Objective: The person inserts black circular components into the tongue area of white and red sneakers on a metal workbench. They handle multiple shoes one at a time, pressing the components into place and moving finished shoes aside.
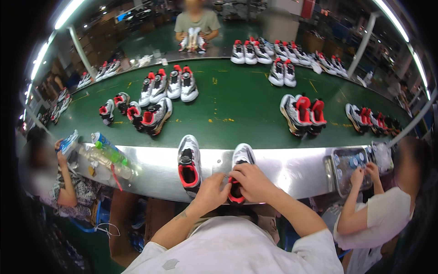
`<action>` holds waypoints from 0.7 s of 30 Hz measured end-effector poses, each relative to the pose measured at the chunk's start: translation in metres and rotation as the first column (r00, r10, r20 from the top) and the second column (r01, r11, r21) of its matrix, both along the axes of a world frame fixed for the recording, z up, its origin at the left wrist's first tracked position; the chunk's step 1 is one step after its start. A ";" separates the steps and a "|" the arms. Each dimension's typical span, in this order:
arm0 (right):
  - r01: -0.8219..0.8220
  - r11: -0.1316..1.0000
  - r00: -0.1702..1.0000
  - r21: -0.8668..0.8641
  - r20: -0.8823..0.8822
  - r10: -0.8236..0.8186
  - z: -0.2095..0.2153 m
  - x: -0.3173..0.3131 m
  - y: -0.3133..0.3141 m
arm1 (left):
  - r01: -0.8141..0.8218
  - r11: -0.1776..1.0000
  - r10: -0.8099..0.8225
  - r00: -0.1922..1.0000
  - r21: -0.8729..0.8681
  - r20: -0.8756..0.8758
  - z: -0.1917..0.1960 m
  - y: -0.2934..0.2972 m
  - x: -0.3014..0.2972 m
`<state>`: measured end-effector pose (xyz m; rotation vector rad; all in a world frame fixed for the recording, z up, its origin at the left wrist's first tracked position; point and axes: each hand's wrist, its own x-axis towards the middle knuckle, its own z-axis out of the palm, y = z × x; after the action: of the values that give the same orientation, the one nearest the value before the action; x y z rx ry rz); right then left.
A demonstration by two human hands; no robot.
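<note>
Toe pointing away, a white sneaker (243, 153) with a red lining stands on the metal ledge before me. Both my hands are at its collar. My left hand (212, 190) pinches at the left side of the opening. From the right, my right hand (250, 181) curls its fingers over the tongue and collar, hiding most of the opening. What exactly the fingertips grip there is hidden. Left of my hands, a matching sneaker (189, 160) stands untouched, its red-lined opening toward me.
Several sneakers (301, 115) stand in groups on the green table (228, 100). Bottles (109, 150) lie on the ledge at left, a metal tray (337, 176) at right. Co-workers sit on both sides; across the table a person (196, 25) holds shoes.
</note>
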<state>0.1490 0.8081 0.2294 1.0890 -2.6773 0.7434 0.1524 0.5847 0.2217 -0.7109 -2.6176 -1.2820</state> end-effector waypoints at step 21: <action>0.435 0.856 0.846 -0.280 0.454 -0.281 -0.006 0.049 0.021 | 0.365 0.927 -0.374 0.878 -0.089 -0.299 -0.027 0.043 -0.025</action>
<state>0.1983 0.8295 0.2232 0.3358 -2.7502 1.4438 0.1269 0.6273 0.1946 -1.3530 -2.3183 -1.0988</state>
